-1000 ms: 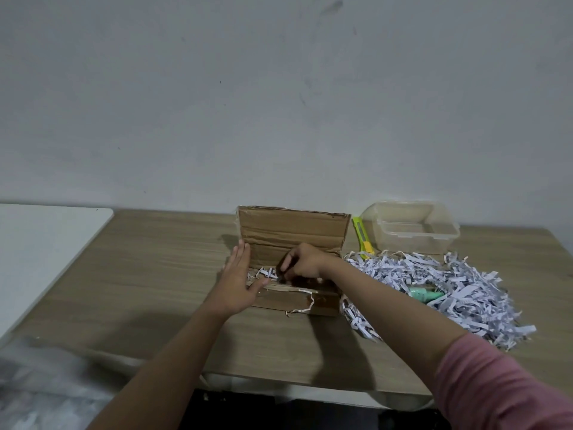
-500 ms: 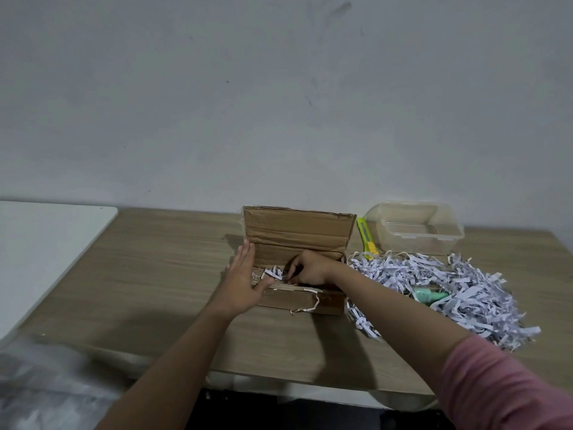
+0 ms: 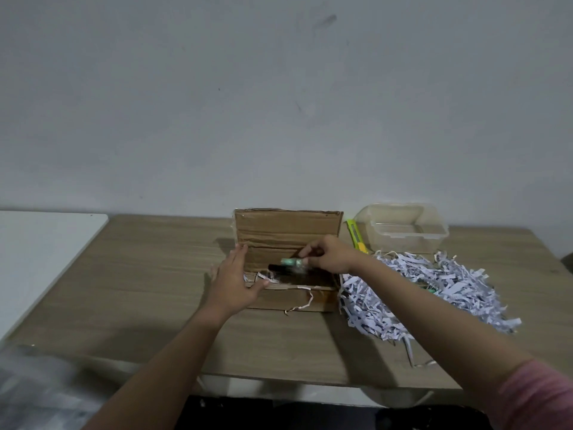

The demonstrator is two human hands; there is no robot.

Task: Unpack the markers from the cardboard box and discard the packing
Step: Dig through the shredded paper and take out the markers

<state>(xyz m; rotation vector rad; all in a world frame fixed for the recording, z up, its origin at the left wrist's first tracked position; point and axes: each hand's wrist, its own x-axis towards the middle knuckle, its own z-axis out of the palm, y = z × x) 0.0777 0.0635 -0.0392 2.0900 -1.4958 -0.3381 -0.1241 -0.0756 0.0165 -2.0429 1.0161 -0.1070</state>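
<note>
R hand (image 3: 330,255) pinches mint-green marker (image 3: 291,262) w/ dark end over cardboard box (image 3: 288,234) — L hand (image 3: 234,281) flat, fingers straight.

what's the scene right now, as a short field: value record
left hand: open, fingers straight, resting on the left end of the cardboard box
right hand: pinching a green marker above the open box
shredded paper: piled on the table right of the box; a few strips still in the box
clear plastic tub: behind the pile
yellow-green utility knife: between box and tub
</note>
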